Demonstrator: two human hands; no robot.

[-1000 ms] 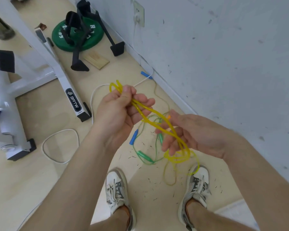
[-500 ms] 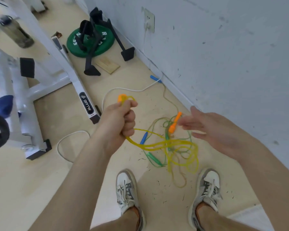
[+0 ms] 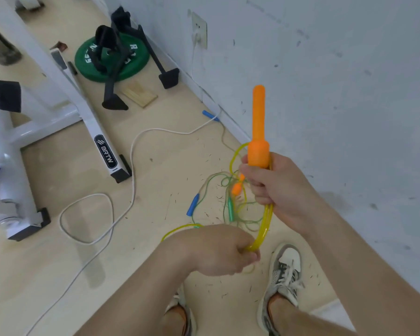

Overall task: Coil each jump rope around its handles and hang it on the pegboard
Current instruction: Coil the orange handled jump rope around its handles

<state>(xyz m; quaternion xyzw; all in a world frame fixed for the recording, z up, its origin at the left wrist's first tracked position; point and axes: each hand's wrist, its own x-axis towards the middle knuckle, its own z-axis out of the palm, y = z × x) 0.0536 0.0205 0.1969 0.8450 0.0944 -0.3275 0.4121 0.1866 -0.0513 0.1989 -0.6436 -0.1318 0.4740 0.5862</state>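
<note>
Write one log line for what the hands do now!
right hand: grips orange handle | left hand: holds yellow rope | hung: not yet

A scuffed pale-grey wall (image 3: 325, 69) meets a beige floor (image 3: 22, 275). A white metal gym frame (image 3: 90, 122) stands at the floor's left edge.

My right hand (image 3: 279, 190) is fisted around the orange handle (image 3: 259, 112), holding it upright. My left hand (image 3: 216, 248) sits below that handle, knuckles up, pinching the yellow rope (image 3: 264, 224).

A black label (image 3: 106, 154) on the white frame's leg (image 3: 83, 110) is reading "BRTW", and the green weight plate (image 3: 137, 63) is showing an "R".
</note>
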